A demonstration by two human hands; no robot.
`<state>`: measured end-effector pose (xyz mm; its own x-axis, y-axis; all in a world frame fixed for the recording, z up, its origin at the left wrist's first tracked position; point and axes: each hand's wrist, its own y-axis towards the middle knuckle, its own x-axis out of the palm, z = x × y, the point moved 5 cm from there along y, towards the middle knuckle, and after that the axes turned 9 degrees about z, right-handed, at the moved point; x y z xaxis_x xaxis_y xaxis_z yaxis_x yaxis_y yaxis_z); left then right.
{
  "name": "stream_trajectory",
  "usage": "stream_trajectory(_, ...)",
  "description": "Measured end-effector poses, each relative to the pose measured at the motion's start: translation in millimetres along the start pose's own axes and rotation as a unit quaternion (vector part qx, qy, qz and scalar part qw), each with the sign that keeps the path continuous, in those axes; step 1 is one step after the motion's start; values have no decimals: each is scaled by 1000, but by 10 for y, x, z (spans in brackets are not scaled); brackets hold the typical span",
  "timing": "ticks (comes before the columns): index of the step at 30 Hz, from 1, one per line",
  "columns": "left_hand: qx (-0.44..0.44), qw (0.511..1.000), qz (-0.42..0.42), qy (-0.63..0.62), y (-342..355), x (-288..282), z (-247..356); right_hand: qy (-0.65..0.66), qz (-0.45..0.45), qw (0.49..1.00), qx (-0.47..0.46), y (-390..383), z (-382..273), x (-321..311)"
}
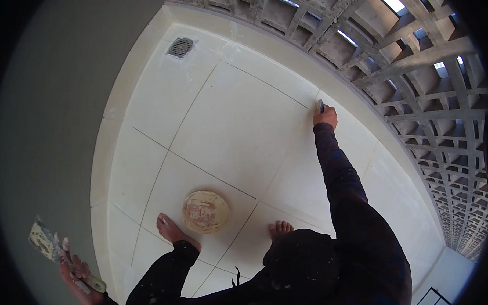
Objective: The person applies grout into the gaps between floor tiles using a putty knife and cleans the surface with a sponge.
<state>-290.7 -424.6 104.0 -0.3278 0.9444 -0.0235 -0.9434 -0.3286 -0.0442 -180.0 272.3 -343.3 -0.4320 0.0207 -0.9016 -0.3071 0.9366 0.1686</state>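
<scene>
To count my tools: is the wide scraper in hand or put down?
In hand: the left hand grips the wide scraper, its blade projecting.

The grey scraper blade (pixel 43 241) is blotched cream.

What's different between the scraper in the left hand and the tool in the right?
The scraper in the left hand shows a broad blade smeared with pale paste; the tool in the right hand shows only a small grey end. The scraper is held out at far left; the tool is near the tiled floor's edge. Both are gripped.
</scene>
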Motion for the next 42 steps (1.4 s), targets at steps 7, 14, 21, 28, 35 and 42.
stream_trajectory(7, 33, 996, 53, 64, 43, -566, -22, -110, -11, 993, 30, -148, -592, 305)
stream_trajectory(14, -22, 987, 117, 106, -27, -519, 125, 9, -4, 998, -60, -512, -2334, 816)
stream_trajectory(21, -59, 983, 145, 94, 9, -532, 57, 79, -57, 991, -90, -468, -4040, 1290)
stream_trajectory(28, -33, 984, 159, 79, -20, -426, 12, 180, -180, 946, -202, -180, -4403, 1356)
stream_trajectory(35, -59, 993, 60, 84, -143, -104, -71, 122, -172, 790, -576, 271, -3993, 1308)
stream_trajectory(42, 18, 991, 29, 126, -155, -147, -162, 119, -50, 766, -629, -191, -3302, 1230)
